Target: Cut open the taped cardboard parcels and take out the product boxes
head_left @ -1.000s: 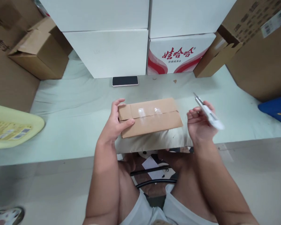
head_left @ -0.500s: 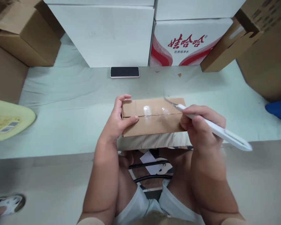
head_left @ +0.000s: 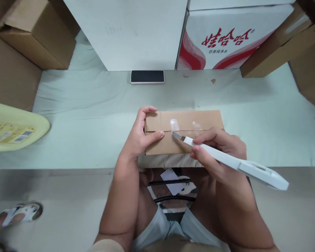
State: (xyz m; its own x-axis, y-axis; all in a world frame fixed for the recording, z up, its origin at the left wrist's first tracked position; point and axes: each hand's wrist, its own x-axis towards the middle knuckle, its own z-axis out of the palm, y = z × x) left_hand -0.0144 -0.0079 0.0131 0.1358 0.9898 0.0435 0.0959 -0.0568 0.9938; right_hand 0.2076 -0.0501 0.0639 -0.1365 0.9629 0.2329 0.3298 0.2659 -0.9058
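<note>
A small brown cardboard box (head_left: 157, 120) rests at the front edge of the table, its lengthwise seam facing up and clear tape (head_left: 174, 124) across it. My left hand (head_left: 143, 133) grips the box's left end, thumb on top and fingers round the far side. In my right hand (head_left: 220, 147) is a white utility knife (head_left: 225, 157), held like a pen. Its blade is extended, with the tip at the seam just below the left piece of tape. Whether the tip has cut in I cannot tell.
A phone (head_left: 147, 77) lies against the white cartons (head_left: 144, 35) at the back. Brown boxes (head_left: 49, 38) stand at the back left, a narrow open one (head_left: 273, 52) at the right. A yellow bottle (head_left: 18, 127) lies at the left. Someone's sandalled foot (head_left: 22, 213) shows below.
My right hand has brought the knife left and nearer me, its blade going from above the box's far edge to the seam. The left hand keeps its grip. The view has shifted slightly.
</note>
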